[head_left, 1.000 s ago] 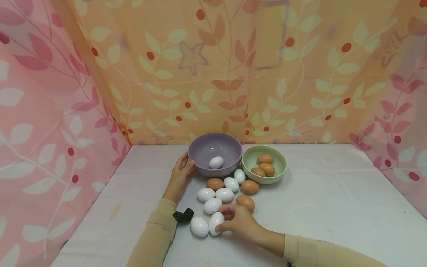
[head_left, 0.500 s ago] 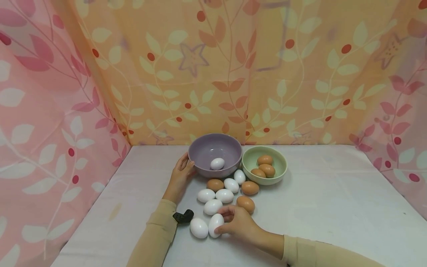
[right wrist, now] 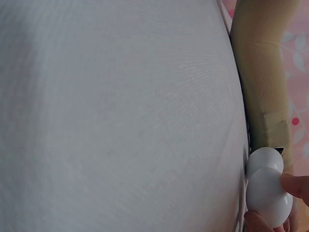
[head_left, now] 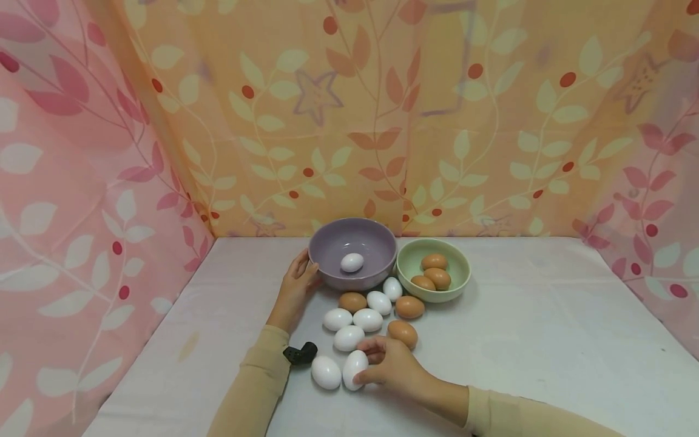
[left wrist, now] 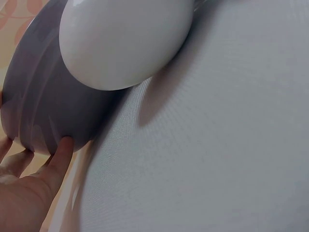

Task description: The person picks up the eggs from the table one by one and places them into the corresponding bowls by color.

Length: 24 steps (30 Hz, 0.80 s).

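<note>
Head view: the right hand [head_left: 395, 367] pinches one white egg [head_left: 355, 370], apparently sorting; next likely calls for lifting towards twelve o'clock's purple bowl [head_left: 371, 240], which the left hand [head_left: 295, 288] touches, fingers extended.

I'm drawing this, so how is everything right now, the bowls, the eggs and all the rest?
Purple bowl: upright, one white egg inside.
Green bowl: upright, three brown eggs inside.
White tablecloth: spread out.
Six loose white eggs: lying on the tablecloth, looking whole.
Three loose brown eggs: lying there too, looking whole.
Held white egg: pinched.
Left grip: resting against the purple bowl.
Right grip: pinching the held white egg.
</note>
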Motion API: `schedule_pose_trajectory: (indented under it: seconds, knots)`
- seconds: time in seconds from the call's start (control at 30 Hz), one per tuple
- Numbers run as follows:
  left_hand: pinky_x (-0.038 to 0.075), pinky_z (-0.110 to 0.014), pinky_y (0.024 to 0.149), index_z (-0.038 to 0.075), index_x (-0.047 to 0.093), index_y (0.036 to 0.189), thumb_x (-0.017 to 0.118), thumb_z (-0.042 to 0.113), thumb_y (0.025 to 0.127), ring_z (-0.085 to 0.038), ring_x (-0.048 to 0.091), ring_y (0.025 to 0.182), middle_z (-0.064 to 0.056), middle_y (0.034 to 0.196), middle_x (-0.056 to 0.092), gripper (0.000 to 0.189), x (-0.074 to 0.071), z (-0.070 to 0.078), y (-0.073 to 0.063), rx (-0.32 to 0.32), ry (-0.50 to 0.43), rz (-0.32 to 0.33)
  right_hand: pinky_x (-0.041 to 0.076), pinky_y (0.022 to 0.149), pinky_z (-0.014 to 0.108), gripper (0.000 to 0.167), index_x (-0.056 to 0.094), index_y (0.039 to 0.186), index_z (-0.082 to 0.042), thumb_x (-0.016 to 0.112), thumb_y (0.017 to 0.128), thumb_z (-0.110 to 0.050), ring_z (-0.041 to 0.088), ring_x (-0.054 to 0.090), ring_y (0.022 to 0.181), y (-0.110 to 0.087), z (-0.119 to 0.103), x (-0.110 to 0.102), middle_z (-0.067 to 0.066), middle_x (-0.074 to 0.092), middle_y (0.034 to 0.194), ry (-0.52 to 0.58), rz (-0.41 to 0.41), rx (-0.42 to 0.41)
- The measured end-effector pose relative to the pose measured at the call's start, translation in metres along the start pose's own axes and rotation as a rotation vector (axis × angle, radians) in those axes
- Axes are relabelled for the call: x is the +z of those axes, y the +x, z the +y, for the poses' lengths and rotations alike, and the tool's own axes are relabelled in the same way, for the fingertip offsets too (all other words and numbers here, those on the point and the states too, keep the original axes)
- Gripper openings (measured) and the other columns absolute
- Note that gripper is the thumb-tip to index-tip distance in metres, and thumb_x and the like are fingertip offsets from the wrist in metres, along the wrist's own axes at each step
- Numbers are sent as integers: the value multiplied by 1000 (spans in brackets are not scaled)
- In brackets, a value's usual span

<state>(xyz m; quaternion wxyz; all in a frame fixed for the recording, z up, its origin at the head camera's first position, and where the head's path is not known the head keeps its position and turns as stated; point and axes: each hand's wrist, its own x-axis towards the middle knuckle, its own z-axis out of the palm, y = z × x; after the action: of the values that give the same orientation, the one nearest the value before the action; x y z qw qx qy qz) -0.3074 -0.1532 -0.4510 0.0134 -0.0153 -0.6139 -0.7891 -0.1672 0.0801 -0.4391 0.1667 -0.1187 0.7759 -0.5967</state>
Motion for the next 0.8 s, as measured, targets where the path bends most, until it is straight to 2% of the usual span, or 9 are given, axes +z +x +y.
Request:
schedule_pose_trajectory:
  seconds: [0.17, 0.37, 0.53, 0.67, 0.8]
  knots:
    - [38, -51, 115, 13, 27, 157, 54, 16, 103, -22, 33, 148, -6, 164, 26, 60, -1, 1, 0, -2, 1, 3, 52, 72, 18, 48, 64, 112, 3, 86, 70, -3, 17, 68, 98, -1, -11, -4, 8, 72, 103, -8, 11, 0]
    - [38, -51, 116, 14, 27, 157, 55, 17, 103, -21, 34, 147, -5, 164, 27, 60, -3, 0, 0, 6, -8, -5, 51, 77, 21, 50, 66, 115, 0, 88, 71, -10, 17, 68, 102, 6, -35, -14, 10, 73, 107, -40, 54, -40]
    - [38, -51, 116, 15, 30, 156, 56, 17, 103, -21, 34, 147, -5, 164, 28, 60, -3, -1, 0, 9, -10, -7, 53, 82, 23, 50, 63, 118, 2, 85, 75, -9, 18, 66, 106, 14, -48, -21, 11, 71, 113, -13, 58, -52]
    - [38, -51, 116, 15, 30, 156, 56, 17, 102, -22, 34, 147, -5, 164, 28, 60, -1, -1, 1, 9, -15, -6, 55, 81, 23, 49, 62, 119, 1, 84, 76, -8, 16, 66, 104, 22, -52, -25, 11, 71, 114, 22, 62, -30]
    - [38, -53, 115, 13, 28, 157, 55, 16, 103, -24, 32, 149, -7, 165, 25, 61, -2, -3, 1, 10, -21, -9, 56, 83, 25, 48, 64, 118, -1, 85, 75, -8, 16, 67, 103, 30, -59, -26, 10, 71, 113, 28, 106, 7]
